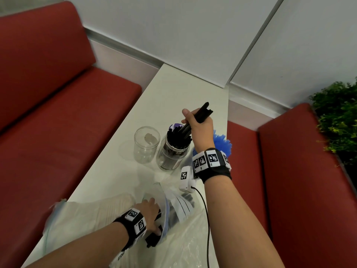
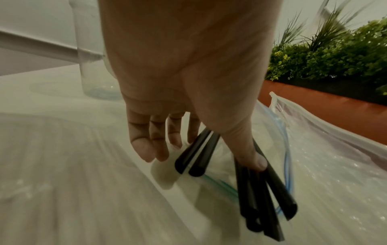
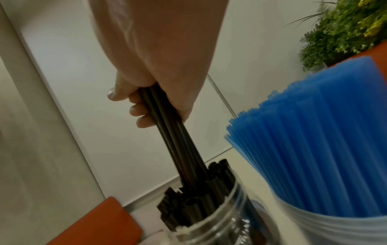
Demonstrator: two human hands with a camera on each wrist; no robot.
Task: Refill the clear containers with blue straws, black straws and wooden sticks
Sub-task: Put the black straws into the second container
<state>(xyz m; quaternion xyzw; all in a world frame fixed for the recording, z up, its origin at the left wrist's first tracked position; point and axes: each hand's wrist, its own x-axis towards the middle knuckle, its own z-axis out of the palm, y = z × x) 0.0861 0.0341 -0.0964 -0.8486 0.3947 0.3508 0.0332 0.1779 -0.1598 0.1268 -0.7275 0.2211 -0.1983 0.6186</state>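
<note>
My right hand (image 1: 195, 120) (image 3: 146, 106) grips a bundle of black straws (image 1: 204, 111) (image 3: 167, 132) upright. Their lower ends stand inside a clear jar (image 1: 170, 159) (image 3: 209, 220) packed with black straws. Left of it stands an empty clear jar (image 1: 145, 146) (image 2: 90, 74). Blue straws (image 1: 222, 143) (image 3: 314, 149) fill a container partly hidden behind my right wrist. Near the front edge my left hand (image 1: 152, 215) (image 2: 201, 159) reaches into the mouth of a clear zip bag (image 1: 179, 207) (image 2: 286, 149). Its thumb pins several black straws (image 1: 152, 238) (image 2: 261, 199). A bag of wooden sticks (image 1: 92, 211) (image 2: 62, 165) lies under my left forearm.
The white table (image 1: 154, 105) is narrow, with red benches (image 1: 67, 132) (image 1: 299, 171) on both sides and a white wall at its far end. A green plant (image 1: 340, 117) stands at the right. A black cable (image 1: 207, 219) hangs from my right wrist over the bags.
</note>
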